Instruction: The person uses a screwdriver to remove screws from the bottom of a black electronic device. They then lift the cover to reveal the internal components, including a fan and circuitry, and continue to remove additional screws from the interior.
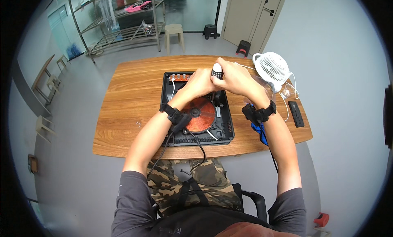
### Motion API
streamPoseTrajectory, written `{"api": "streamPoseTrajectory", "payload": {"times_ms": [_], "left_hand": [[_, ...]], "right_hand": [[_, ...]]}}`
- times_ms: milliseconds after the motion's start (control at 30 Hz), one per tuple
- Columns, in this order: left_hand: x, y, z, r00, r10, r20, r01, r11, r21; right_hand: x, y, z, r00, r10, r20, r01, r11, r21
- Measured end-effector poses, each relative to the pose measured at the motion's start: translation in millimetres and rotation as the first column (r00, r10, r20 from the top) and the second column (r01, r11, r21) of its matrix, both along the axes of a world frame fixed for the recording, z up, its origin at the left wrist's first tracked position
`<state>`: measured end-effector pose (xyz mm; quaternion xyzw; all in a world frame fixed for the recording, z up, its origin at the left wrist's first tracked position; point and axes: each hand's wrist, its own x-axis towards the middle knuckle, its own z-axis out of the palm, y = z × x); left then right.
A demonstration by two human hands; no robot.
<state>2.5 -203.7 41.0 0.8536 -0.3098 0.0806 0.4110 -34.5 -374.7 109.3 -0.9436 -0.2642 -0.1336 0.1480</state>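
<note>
An opened induction cooker [229, 128] lies on the wooden table in front of me, its round copper coil [203, 119] bare in the black housing. Over the far part of the housing, my right hand [236, 78] is closed round a screwdriver [217, 71] with a white-topped, black-and-white handle, held upright. My left hand [199, 83] is closed against the same tool from the left, fingers pressed together low on it. The tool's tip and what it touches are hidden behind my hands. An orange strip [179, 78] with round parts sits at the housing's far left, a white wire running from it.
Small screws [138, 124] lie on the table [123, 98] left of the cooker. To the right are a white fan [272, 67] with its cord, a flat black object [295, 114], clear plastic and a blue item [259, 134] under my right forearm. A black cable hangs at my left wrist.
</note>
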Motion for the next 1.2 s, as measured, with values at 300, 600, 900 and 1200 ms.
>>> {"api": "streamPoseTrajectory", "payload": {"times_ms": [300,600,900,1200], "left_hand": [[-8.1,14.8,6.9,0.978,-0.134,-0.158,0.119,0.988,-0.102],[-5.7,9.0,7.2,0.995,-0.052,-0.086,0.058,0.996,0.069],[-10.1,1.4,-0.4,0.999,-0.039,-0.009,0.038,0.996,-0.078],[1.1,9.8,-10.3,0.989,-0.123,-0.077,0.121,0.992,-0.034]], "right_hand": [[-12.4,7.3,6.7,0.99,-0.137,-0.029,0.138,0.99,0.035],[4.5,-11.2,-18.9,0.986,0.053,0.158,-0.087,0.972,0.22],[-12.4,0.2,-11.7,0.987,-0.091,0.132,0.071,0.986,0.15],[-7.7,0.5,-13.5,0.99,-0.123,0.075,0.117,0.99,0.079]]}}
